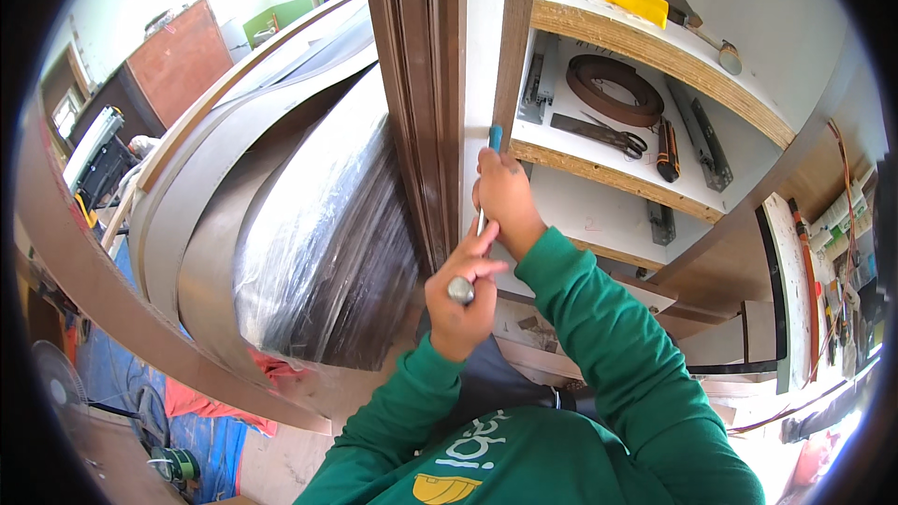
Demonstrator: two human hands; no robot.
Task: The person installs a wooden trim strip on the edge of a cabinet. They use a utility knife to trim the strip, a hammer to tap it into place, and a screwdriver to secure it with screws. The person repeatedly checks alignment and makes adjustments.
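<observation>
My right hand (508, 196) is closed around a hand tool with a teal handle end (495, 137) standing out above the fist. Below that fist, a thin metal shaft (481, 222) runs down to my left hand (460, 310). My left fingers curl around a rounded silver metal end (460, 291), which lines up with the shaft; whether it is the same tool I cannot tell. The teal end is close to the brown edge strip (517, 47) of the white cabinet, near a shelf's front corner. A brown grooved door frame post (426, 112) stands just left of my hands.
Cabinet shelves (645, 47) at right hold a coil of brown edging (613, 89), scissors (617, 138), a utility knife (667, 150) and metal drawer runners. Large curved sheets (201, 252) and a plastic-wrapped stack (327, 252) fill the left. A tool-strewn bench (795, 318) lies far right.
</observation>
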